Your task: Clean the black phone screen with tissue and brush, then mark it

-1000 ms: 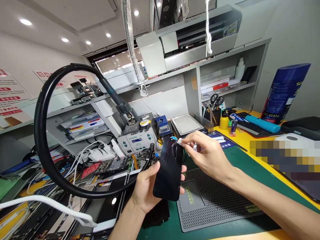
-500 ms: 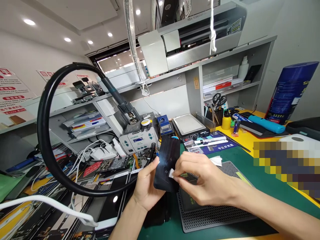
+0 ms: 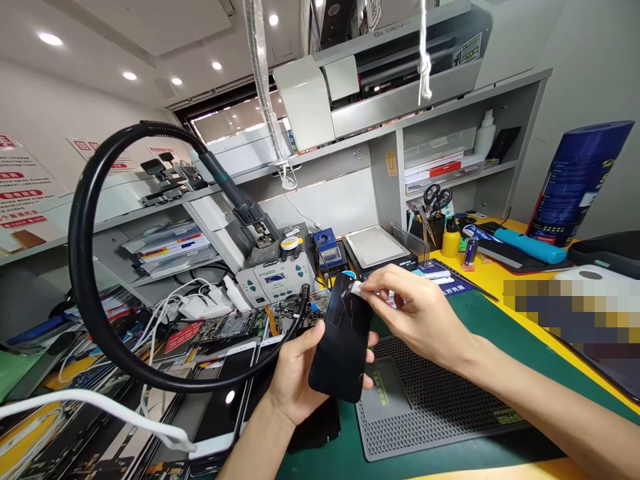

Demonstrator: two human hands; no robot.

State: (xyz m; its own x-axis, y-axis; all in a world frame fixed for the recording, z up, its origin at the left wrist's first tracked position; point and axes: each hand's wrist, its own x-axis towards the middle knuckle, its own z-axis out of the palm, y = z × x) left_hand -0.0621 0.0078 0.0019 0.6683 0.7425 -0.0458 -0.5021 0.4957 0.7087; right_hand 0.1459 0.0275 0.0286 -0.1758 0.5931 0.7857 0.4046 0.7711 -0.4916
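Note:
A black phone (image 3: pixel 343 353), its glossy face toward me with streaks near the top, is held tilted above the bench. My left hand (image 3: pixel 300 373) is closed around it, thumb on the left edge and fingertips showing at the right edge. At the phone's top right corner, my right hand (image 3: pixel 413 310) pinches a small white wipe (image 3: pixel 356 288) against the surface. Below and to the right lies a grey perforated mat (image 3: pixel 440 390) on the green work mat (image 3: pixel 500 327).
A thick black hose (image 3: pixel 83 267) loops across the left side from the grey hot-air station (image 3: pixel 275 280). Several phones and circuit boards (image 3: pixel 220 330) crowd the left bench. A yellow bottle (image 3: pixel 451 240) and a large blue can (image 3: pixel 580 183) stand at the back right.
My right hand has moved the wipe from the phone's lower right part up to its top right corner. The phone is turned slightly, and more of my left fingertips show.

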